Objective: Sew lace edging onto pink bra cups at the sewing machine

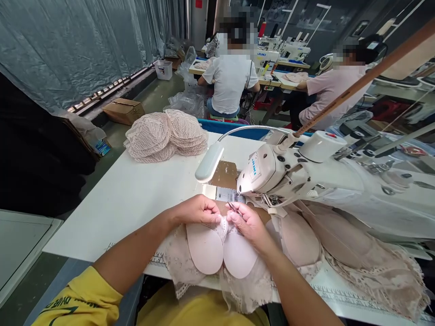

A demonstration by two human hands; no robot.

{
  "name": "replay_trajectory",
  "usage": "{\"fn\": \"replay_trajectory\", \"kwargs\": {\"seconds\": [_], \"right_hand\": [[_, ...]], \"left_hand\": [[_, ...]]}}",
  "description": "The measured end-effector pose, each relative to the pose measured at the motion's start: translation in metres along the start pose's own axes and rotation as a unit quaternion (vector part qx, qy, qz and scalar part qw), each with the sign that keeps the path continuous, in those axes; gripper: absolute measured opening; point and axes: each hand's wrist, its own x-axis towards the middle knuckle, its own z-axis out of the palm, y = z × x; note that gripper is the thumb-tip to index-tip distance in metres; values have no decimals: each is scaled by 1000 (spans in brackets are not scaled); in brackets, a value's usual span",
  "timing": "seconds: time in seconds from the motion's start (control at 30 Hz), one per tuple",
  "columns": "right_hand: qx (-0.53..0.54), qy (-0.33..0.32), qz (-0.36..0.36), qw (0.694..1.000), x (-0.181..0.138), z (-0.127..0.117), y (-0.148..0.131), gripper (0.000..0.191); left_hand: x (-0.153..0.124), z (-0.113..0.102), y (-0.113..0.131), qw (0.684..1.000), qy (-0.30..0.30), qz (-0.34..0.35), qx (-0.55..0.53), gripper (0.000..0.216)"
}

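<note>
A pale pink lace bra [205, 249] with two smooth padded cups hangs over the table's front edge toward my lap. My left hand [200, 210] is closed, pinching its lace centre by the top of the left cup. Opposite it, my right hand [249, 222] grips the bra's centre beside the right cup. A slim dark metal tool [233, 207], tweezers or thread snips, also sits between the right fingers; I cannot tell which. Just beyond the hands is the white sewing machine's [263, 170] needle area, partly hidden by its head.
A stack of lace cups [166, 136] lies at the back left of the white table [136, 190]. More joined bra pieces [367, 253] trail rightward under the machine arm. A lamp [209, 163] on a bendable neck overhangs the needle area. Two people sit at machines beyond.
</note>
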Motion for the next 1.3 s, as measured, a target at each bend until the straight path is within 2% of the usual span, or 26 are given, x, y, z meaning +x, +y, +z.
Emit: {"fn": "replay_trajectory", "kwargs": {"seconds": [0.13, 0.3, 0.47, 0.57, 0.77, 1.03, 1.17, 1.3], "right_hand": [[-4, -20, 18, 1000, -2, -11, 4, 41], [-18, -32, 16, 999, 0, -8, 0, 42], [-39, -52, 18, 998, 1, 2, -7, 26], [-74, -46, 2, 996, 0, 1, -7, 27], [-51, -52, -12, 997, -2, -11, 0, 36], [-24, -84, -6, 996, 0, -5, -10, 27], [-54, -73, -24, 996, -1, -1, -15, 18], [-79, -44, -12, 996, -2, 1, -14, 20]], "left_hand": [[0, -3, -2, 1000, -12, -28, -6, 26], [1, 0, -2, 998, -4, 56, 20, 20], [0, 8, 1, 1000, 11, 28, 3, 20], [1, 9, 3, 999, 15, 9, -27, 23], [0, 5, 6, 998, 5, -33, -55, 26], [1, 7, 6, 996, -9, -50, -76, 33], [1, 7, 6, 996, -13, -47, -78, 37], [3, 8, 3, 996, -19, -45, -70, 34]]}}
